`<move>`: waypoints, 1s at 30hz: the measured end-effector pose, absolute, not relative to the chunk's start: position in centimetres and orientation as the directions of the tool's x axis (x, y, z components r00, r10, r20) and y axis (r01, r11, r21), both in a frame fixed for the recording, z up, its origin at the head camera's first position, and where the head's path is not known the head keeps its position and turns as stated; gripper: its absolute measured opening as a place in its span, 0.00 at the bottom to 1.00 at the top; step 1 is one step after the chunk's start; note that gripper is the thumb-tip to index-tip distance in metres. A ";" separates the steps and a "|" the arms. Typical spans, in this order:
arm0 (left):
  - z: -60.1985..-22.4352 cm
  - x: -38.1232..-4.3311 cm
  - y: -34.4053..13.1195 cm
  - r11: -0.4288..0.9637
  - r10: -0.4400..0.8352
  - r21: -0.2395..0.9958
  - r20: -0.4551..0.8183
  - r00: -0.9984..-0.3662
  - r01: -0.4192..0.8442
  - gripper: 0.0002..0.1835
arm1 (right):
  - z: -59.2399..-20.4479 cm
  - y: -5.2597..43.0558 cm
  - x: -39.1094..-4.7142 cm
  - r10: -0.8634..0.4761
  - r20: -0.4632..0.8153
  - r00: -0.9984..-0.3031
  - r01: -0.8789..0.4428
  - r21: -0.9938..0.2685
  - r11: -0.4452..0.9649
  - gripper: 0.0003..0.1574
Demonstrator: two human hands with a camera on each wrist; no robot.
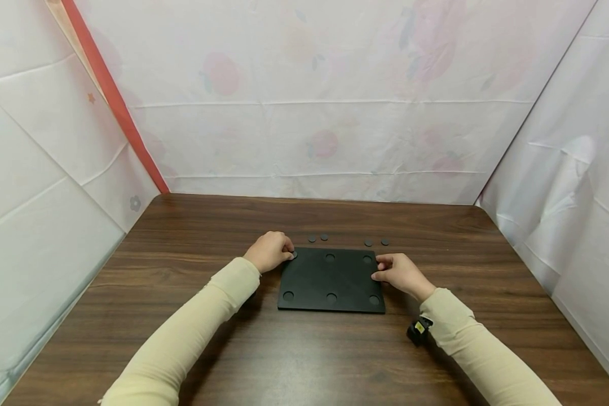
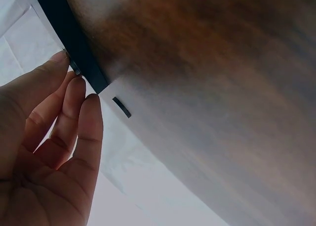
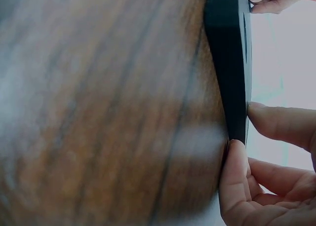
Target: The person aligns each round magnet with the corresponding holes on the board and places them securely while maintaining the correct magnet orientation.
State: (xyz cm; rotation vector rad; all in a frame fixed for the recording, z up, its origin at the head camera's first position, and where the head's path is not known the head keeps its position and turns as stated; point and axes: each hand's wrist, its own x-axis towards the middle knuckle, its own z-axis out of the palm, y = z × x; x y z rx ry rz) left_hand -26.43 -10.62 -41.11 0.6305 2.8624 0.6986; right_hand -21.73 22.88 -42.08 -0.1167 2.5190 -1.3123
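Note:
A flat black board (image 1: 330, 276) with several round recesses lies on the table. At its far left corner my left hand (image 1: 271, 251) pinches a small dark disc (image 1: 294, 255) between thumb and fingers, right over the corner; how far it sits in a recess cannot be told. In the left wrist view the disc (image 2: 75, 68) shows edge-on against the board. My right hand (image 1: 400, 274) grips the board's right edge, thumb on the top face and a fingertip against the side, as the right wrist view shows at the board's edge (image 3: 229, 63).
Behind the board, two dark discs (image 1: 312, 238) lie left of centre and two more discs (image 1: 368, 243) lie toward the right. The brown wooden table (image 1: 304, 361) ends at a patterned white curtain (image 1: 304, 135). A black wrist camera (image 1: 419, 330) hangs under the right sleeve.

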 end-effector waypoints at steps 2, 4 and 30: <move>-41.1 -26.4 -10.6 0.806 0.426 0.465 -0.025 -0.904 0.367 0.09 | -42.1 22.9 -21.7 -0.206 -0.223 -0.953 0.064 -0.811 0.581 0.36; -41.0 -26.3 -10.6 0.806 0.426 0.464 -0.027 -0.904 0.366 0.09 | -42.1 22.9 -21.7 -0.207 -0.222 -0.953 0.063 -0.810 0.582 0.36; -41.1 -26.4 -10.6 0.811 0.422 0.461 -0.036 -0.906 0.360 0.09 | -42.2 22.9 -21.6 -0.198 -0.224 -0.954 0.070 -0.811 0.581 0.36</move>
